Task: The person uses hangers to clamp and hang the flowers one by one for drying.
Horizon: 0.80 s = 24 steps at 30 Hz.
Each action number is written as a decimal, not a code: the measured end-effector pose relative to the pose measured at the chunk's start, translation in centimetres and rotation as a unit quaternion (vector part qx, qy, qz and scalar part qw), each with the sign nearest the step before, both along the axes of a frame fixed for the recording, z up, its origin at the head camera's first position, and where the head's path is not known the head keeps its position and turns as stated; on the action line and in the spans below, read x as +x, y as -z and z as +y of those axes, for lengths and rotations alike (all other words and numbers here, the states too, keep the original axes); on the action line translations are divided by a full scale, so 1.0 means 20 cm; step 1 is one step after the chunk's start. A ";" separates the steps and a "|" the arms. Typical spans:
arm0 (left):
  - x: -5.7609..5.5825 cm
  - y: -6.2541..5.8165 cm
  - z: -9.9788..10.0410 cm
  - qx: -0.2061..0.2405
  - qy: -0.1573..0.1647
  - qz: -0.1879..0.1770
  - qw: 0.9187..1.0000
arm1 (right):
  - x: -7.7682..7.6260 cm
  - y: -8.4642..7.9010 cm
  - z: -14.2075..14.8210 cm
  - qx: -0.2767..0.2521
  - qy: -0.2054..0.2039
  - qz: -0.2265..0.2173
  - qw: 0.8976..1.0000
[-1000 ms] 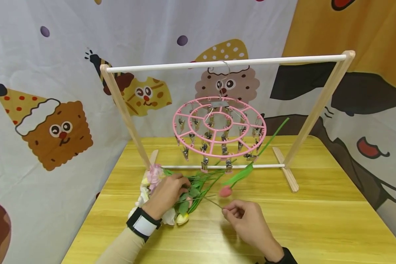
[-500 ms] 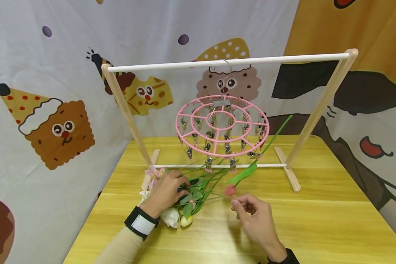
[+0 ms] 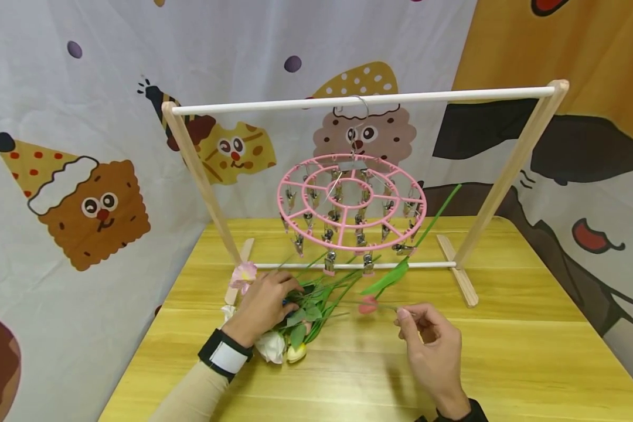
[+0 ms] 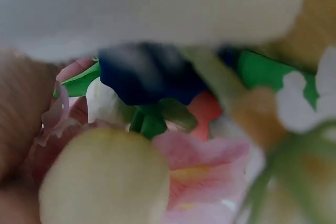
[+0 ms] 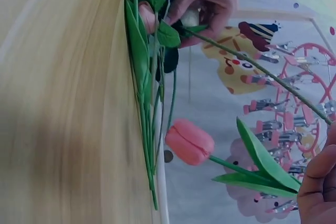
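My left hand reaches into a pile of artificial flowers on the table's left side, fingers bent around part of the bunch. Around it lie a white flower, a yellow tulip, a pink-lilac flower and green leaves. Blue petals show in the left wrist view. My right hand pinches the end of a thin green flower stem, raised off the table and stretching back toward my left hand. That stem's blossom is hidden. A pink tulip hangs head down from a clip.
A round pink clip hanger with many metal clips hangs from the white bar of a wooden stand. The stand's right foot rests on the wooden table. Loose green stems lie under the hanger.
My right hand has moved right and slightly up, drawing the pinched stem along. My left hand has stayed among the flowers, which have shifted a little.
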State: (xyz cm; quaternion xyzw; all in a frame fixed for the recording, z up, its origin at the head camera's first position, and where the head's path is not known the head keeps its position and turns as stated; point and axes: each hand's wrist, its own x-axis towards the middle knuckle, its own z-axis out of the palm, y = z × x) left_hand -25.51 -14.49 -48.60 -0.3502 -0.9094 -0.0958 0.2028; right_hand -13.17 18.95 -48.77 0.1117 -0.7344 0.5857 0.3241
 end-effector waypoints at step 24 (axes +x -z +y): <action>-0.01 0.00 -0.01 -0.004 -0.001 -0.020 1.000 | -0.12 0.04 0.01 -0.176 -0.133 -0.075 0.973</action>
